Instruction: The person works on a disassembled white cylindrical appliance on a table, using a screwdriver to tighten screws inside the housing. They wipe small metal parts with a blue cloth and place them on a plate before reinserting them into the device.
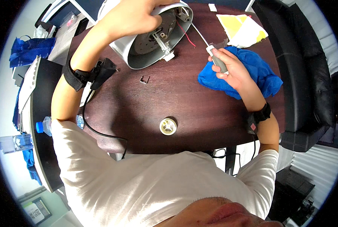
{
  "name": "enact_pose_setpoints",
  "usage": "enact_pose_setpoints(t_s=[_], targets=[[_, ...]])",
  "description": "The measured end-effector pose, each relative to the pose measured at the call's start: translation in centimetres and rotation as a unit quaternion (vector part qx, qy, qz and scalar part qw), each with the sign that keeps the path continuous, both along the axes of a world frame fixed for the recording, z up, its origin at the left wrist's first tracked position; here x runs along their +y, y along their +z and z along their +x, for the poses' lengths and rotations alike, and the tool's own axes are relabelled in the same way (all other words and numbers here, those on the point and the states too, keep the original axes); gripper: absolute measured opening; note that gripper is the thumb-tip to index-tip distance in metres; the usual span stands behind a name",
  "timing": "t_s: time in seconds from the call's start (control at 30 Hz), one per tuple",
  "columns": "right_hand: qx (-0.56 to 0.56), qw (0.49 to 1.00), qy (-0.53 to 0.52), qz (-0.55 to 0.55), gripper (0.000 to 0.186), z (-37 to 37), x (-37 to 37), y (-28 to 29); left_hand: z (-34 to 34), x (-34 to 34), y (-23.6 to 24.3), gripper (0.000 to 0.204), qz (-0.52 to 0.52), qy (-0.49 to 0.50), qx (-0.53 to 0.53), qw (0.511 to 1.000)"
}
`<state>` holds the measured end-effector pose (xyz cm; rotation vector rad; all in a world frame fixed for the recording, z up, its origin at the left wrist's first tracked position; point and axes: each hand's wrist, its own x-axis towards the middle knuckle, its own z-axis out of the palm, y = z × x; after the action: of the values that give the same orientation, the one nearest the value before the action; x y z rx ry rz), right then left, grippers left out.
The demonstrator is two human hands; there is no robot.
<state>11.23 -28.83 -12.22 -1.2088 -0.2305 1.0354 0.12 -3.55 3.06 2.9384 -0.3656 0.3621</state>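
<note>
A pale appliance housing (133,63), like a rice cooker's, lies on its side at the far end of the table. Its open underside shows a dark metal disc (143,44), a bracket across it and a loose red wire (186,36). My left hand (135,17) reaches over the housing and is closed on its upper edge, the fingertips partly cut off by the frame. In my right hand (235,70) is a screwdriver (222,66) with a grey and white handle. Its shaft slants up to the metal fitting (183,14) inside the rim, where I cannot tell whether the tip touches.
A crumpled blue cloth (267,81) lies under and beside my right hand, with a yellow and white cloth (235,32) beyond it. On the brown table (199,109) are a small metal clip (144,80) and a round cream part (168,126). A black sofa (303,83) stands right.
</note>
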Motion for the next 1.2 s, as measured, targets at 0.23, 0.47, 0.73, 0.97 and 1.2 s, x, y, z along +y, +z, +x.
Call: enact_pose_setpoints(t_s=[0.23, 0.47, 0.73, 0.97, 1.2], targets=[[0.188, 0.977, 0.021, 0.099, 0.021, -0.9, 0.4, 0.7, 0.3, 0.3, -0.3, 0.061, 0.012, 0.022, -0.001, 1.000], [-0.349, 0.918, -0.051, -0.183, 0.022, -1.3, 0.8, -0.5, 0.1, 0.2, -0.3, 0.058, -0.005, 0.045, 0.000, 0.999], [-0.810, 0.533, -0.081, -0.230, 0.019, 0.5, -0.2, 1.0, 0.1, 0.8, -0.6, 0.055, -0.012, 0.012, -0.023, 1.000], [-0.796, 0.566, -0.064, -0.205, 0.021, 2.2, -0.3, 1.7, 0.7, 2.0, 1.6, 0.050, -0.084, -0.006, 0.050, 0.995], [-0.808, 0.549, -0.069, -0.201, 0.020, 1.7, 0.2, 2.2, 3.5, 4.7, 2.7, 0.049, -0.189, -0.030, 0.165, 0.968]])
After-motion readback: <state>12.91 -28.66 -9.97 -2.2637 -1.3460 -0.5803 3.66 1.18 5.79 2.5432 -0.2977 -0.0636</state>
